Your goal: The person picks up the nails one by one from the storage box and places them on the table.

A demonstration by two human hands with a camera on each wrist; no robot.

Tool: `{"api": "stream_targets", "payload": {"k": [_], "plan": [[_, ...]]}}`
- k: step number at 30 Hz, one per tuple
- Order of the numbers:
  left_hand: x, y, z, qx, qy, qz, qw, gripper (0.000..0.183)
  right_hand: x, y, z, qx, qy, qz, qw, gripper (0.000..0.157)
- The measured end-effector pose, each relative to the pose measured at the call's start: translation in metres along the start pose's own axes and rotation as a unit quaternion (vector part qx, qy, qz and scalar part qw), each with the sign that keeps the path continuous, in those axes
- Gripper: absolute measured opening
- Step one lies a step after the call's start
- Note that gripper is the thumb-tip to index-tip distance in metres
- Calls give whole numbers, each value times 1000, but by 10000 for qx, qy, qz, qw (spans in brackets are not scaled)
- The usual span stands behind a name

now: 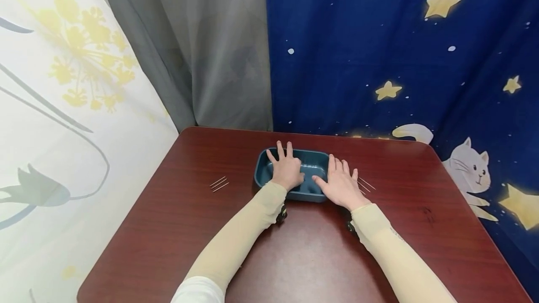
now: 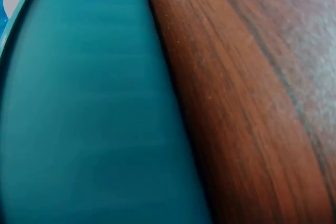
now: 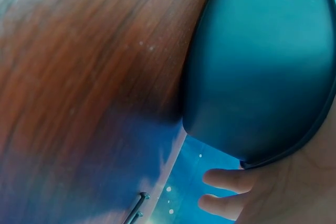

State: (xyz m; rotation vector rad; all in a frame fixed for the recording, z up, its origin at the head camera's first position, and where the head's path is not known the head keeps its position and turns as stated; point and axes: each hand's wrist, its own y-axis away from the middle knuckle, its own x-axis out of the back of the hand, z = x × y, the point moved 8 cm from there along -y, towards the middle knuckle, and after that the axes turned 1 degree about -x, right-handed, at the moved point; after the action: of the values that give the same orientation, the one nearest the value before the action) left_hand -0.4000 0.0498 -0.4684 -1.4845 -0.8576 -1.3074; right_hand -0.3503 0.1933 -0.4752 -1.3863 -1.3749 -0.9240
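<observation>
A dark teal rectangular tray [image 1: 310, 196] with rounded corners and raised walls stands on the table. My left hand [image 1: 287, 172] lies over its left part, fingers spread and straight, the thumb low over the inside. At the right end, my right hand [image 1: 340, 186] rests along the rim with fingers extended forward and its thumb over the inside. The right wrist view shows the palm [image 3: 320, 169] against the tray's wall [image 3: 262, 72], with two fingers past its corner. In the left wrist view the tray's outer wall [image 2: 94, 108] fills the left side.
Several thin metal nails [image 1: 219, 183] lie left of the tray on the reddish-brown table [image 1: 189, 237]. More nails [image 1: 367, 183] lie beside my right hand, their heads showing in the right wrist view. Grey and blue star-patterned curtains [image 1: 358, 50] hang behind the table's far edge.
</observation>
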Motion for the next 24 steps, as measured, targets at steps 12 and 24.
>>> {"api": "stream_targets", "payload": {"k": [12, 24], "plan": [[-2, -3, 11, 707, -502, -219, 9960, 37, 0, 3, 2, 40, 2, 112, 9999, 96], [-2, -15, 16, 1194, -781, -463, 9887, 42, 0, 1, 4, 32, -7, 111, 9999, 97]]}}
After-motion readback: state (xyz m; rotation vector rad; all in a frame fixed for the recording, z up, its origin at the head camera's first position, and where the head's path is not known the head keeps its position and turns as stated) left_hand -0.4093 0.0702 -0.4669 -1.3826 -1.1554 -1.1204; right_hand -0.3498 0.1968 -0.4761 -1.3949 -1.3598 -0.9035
